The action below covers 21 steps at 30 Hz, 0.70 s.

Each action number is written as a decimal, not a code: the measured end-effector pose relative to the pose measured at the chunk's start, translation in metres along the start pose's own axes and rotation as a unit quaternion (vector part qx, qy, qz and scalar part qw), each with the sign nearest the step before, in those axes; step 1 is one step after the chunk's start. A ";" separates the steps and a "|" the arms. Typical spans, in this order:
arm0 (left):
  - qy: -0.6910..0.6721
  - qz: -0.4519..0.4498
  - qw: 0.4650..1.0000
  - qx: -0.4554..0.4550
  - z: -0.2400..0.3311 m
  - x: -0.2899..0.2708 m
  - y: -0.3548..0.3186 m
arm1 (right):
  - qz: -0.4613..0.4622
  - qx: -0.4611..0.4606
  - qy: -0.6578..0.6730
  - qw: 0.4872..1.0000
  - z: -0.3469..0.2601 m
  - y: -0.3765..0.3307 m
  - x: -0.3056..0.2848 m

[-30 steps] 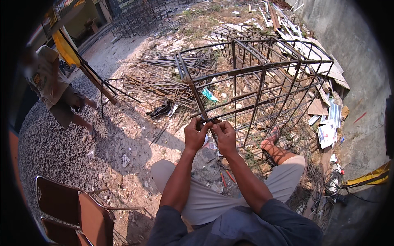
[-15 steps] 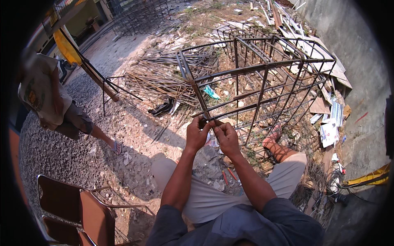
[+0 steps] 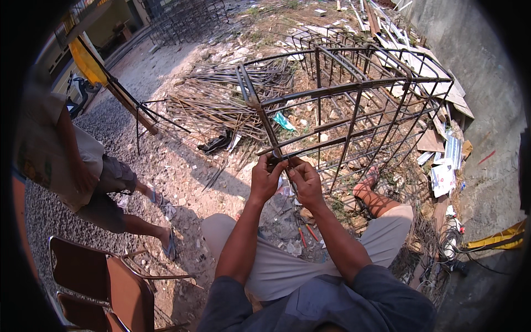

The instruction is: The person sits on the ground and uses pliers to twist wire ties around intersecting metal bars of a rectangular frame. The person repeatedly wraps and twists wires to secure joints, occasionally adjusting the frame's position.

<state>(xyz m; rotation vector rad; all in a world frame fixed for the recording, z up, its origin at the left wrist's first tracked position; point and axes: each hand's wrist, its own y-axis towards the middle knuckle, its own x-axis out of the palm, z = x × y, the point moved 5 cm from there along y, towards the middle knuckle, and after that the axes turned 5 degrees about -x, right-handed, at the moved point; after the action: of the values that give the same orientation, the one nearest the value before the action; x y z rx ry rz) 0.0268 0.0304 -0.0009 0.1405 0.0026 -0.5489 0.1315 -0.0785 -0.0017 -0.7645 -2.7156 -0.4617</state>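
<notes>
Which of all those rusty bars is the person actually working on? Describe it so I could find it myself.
Start at the big rebar cage standing on the dirt ahead of the seated person. Follow its near corner down along the doubled slanting bar to where a horizontal bar crosses. That joint is the one: the left hand and right hand both pinch there, unlike every other crossing.
</notes>
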 end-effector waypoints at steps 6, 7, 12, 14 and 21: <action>-0.018 0.019 1.000 0.006 -0.005 0.003 -0.004 | -0.059 0.003 -0.103 0.993 -0.002 -0.003 -0.010; -0.038 0.022 0.999 0.002 -0.010 0.002 -0.004 | -0.062 0.006 -0.118 0.991 -0.001 -0.005 -0.010; -0.150 -0.014 0.988 -0.012 -0.012 0.010 -0.004 | -0.063 0.003 -0.158 0.985 0.002 -0.014 -0.018; -0.144 -0.024 0.989 -0.017 -0.011 0.009 -0.006 | -0.072 0.026 -0.131 0.988 -0.001 -0.015 -0.014; -0.162 -0.037 0.986 -0.021 -0.009 0.009 0.000 | -0.106 0.067 -0.162 0.979 -0.006 -0.011 -0.025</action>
<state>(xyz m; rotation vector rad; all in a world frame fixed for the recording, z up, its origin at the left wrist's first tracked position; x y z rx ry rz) 0.0353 0.0269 -0.0103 0.0082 -0.2978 -0.6397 0.1471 -0.1010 -0.0077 -0.5579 -3.1134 -0.2088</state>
